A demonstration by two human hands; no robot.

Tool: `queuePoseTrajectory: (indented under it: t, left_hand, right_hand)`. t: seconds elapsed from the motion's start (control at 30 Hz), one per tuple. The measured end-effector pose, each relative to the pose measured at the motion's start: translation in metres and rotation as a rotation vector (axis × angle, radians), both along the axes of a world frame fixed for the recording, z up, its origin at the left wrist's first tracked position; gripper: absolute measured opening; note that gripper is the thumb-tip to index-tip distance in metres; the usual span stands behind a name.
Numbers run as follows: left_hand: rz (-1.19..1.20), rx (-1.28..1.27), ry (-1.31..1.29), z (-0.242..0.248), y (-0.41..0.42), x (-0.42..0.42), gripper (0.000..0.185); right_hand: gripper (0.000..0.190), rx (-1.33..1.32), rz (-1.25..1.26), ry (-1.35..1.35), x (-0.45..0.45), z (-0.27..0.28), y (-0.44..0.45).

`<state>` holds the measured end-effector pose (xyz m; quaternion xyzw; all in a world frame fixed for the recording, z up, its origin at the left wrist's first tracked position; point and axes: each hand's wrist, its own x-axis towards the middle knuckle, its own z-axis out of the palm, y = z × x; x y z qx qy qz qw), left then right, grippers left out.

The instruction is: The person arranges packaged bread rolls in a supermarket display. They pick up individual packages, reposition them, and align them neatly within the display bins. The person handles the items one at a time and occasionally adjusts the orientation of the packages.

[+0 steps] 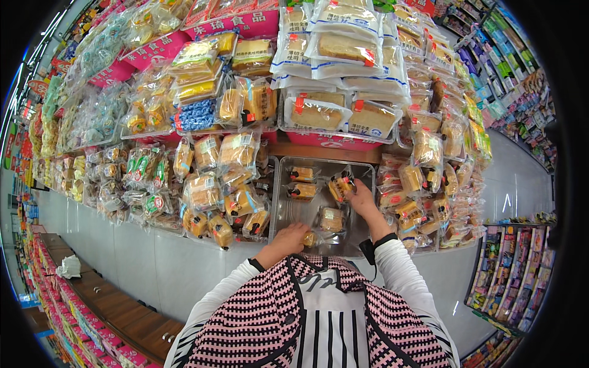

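Note:
Before me is a clear plastic bin (299, 216) with several wrapped bread packs in it. My right hand (364, 198) grips a wrapped bread pack (341, 186) on the bin's right side. At the front left of the bin, my left hand (291, 239) is at another bread pack (309, 238); its fingers partly hide that pack, and I cannot tell how firmly they hold it. Two small packs lie at the back left, an upper bread pack (302, 174) and a lower bread pack (303, 191). Between my hands sits a bread pack with a white label (332, 219).
Heaped wrapped bread (204, 188) fills the bin to the left, and more packs (409, 214) crowd the right one. Behind, bagged toast loaves (317, 112) are stacked in a raised clear tray (338, 138). A brown wooden cabinet (110, 299) stands at lower left, across the tiled floor (184, 262).

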<state>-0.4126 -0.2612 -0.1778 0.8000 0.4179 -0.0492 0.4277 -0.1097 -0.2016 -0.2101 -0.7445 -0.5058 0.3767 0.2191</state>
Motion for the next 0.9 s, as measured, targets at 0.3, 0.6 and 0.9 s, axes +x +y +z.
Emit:
queuePoseTrajectory:
  t: [0.3,0.6,0.9]
  left_hand:
    - [0.012,-0.012,-0.021,0.009,-0.001,0.0,0.047]
    - [0.034,0.09,-0.025,0.006,-0.002,0.003,0.048]
    - [0.396,-0.042,-0.139,0.003,0.005,0.008,0.054]
  right_hand:
    - [0.066,0.196,-0.026,-0.318,-0.038,0.009,0.012]
    - [0.051,0.152,-0.356,0.204,-0.018,-0.07,0.014]
    - [0.067,0.151,-0.495,0.514,-0.029,-0.053,-0.008]
